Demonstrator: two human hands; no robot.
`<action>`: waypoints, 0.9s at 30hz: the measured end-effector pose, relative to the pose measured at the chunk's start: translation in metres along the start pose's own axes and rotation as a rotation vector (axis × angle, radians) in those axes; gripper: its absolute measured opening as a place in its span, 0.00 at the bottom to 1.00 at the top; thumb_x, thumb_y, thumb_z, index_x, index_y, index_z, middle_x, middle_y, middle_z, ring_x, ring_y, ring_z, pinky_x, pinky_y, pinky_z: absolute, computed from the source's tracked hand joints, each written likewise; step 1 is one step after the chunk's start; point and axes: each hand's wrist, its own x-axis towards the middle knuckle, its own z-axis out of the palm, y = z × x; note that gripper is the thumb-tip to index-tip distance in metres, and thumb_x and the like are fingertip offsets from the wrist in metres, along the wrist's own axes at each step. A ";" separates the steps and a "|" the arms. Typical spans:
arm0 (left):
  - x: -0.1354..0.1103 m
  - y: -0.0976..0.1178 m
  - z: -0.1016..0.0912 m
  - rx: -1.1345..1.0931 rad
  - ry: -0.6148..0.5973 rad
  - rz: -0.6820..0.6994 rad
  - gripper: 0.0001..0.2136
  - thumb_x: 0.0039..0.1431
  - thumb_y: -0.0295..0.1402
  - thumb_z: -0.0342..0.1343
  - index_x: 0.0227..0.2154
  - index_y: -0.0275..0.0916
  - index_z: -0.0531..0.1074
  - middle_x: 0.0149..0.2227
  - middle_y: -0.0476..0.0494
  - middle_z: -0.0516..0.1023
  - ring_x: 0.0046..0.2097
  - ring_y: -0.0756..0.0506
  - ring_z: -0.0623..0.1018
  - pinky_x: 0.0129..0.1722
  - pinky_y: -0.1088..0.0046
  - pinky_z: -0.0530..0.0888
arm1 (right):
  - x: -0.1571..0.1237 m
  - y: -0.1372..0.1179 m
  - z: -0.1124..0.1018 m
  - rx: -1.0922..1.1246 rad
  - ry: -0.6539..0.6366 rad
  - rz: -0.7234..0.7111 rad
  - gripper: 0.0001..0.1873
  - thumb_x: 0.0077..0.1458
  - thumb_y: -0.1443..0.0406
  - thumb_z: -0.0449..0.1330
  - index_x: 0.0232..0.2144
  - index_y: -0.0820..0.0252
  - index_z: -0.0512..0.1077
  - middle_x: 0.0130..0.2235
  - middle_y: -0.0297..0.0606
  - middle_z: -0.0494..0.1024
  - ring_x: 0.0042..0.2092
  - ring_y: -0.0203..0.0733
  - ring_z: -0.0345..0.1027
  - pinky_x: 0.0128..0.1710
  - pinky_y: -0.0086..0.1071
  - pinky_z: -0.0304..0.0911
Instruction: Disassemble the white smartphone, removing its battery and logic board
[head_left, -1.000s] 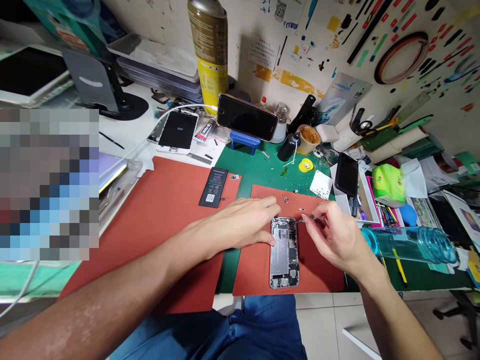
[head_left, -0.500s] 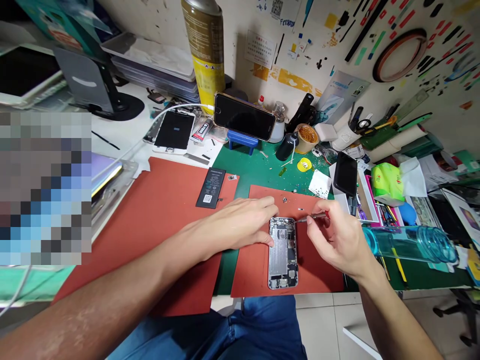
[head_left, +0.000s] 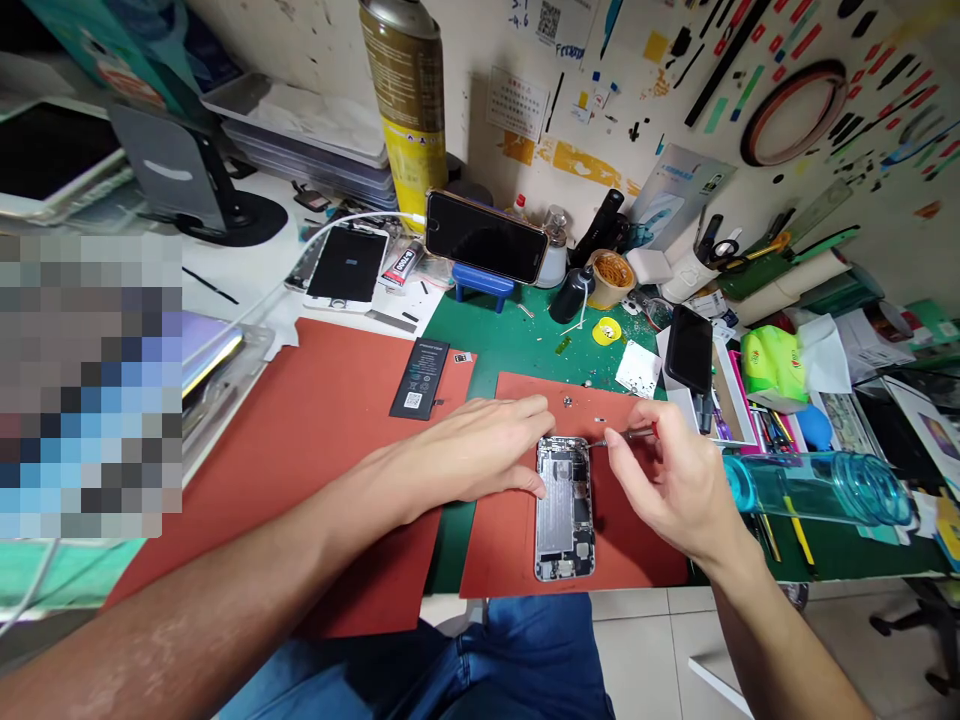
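Note:
An opened phone (head_left: 556,515), its inner parts bare, lies on the right-hand red mat (head_left: 495,570). My left hand (head_left: 487,450) grips its upper left side, the thumb at the left edge and the other fingers at the top corner. In my right hand (head_left: 667,475) is a thin screwdriver (head_left: 628,436), pinched between thumb and fingers and held almost level. Its tip points at the phone's upper right corner; I cannot tell whether it touches. A loose phone battery (head_left: 420,380) lies on the left mat, and tiny parts (head_left: 568,402) sit above the phone.
A propped phone (head_left: 486,238) with a white cable stands on a blue holder at the back. Behind it rises a spray can (head_left: 409,110). To the right are a phone on a white box (head_left: 727,395) and a clear blue bottle (head_left: 817,488). A phone screen (head_left: 349,265) lies at left.
The whole view has shifted slightly. Both hands stay nearly where they were, with the screwdriver still at the phone's upper right corner.

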 end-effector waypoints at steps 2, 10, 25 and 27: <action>0.000 0.000 0.000 -0.003 0.009 0.008 0.19 0.64 0.47 0.70 0.45 0.38 0.75 0.47 0.43 0.79 0.47 0.37 0.82 0.37 0.66 0.69 | -0.002 -0.001 0.001 -0.004 0.026 0.012 0.03 0.71 0.67 0.59 0.45 0.55 0.67 0.34 0.32 0.79 0.28 0.35 0.74 0.26 0.30 0.64; 0.001 -0.001 0.002 0.039 0.006 0.013 0.20 0.64 0.49 0.70 0.45 0.39 0.73 0.47 0.44 0.79 0.47 0.37 0.82 0.34 0.67 0.67 | -0.010 -0.003 0.009 0.001 0.118 0.031 0.06 0.70 0.68 0.61 0.46 0.55 0.67 0.37 0.33 0.79 0.32 0.36 0.76 0.31 0.30 0.70; 0.000 -0.003 0.002 0.012 0.024 0.024 0.19 0.63 0.49 0.71 0.42 0.40 0.73 0.44 0.46 0.77 0.43 0.38 0.81 0.34 0.66 0.68 | -0.032 0.001 0.017 0.024 0.364 0.159 0.09 0.68 0.67 0.65 0.49 0.56 0.71 0.37 0.34 0.80 0.33 0.39 0.78 0.31 0.30 0.75; 0.000 -0.003 0.002 0.017 0.018 0.023 0.20 0.63 0.49 0.71 0.42 0.39 0.74 0.44 0.46 0.77 0.43 0.39 0.81 0.34 0.66 0.68 | -0.037 0.004 0.019 0.072 0.419 0.235 0.10 0.67 0.65 0.67 0.48 0.56 0.72 0.36 0.34 0.80 0.32 0.39 0.78 0.30 0.30 0.75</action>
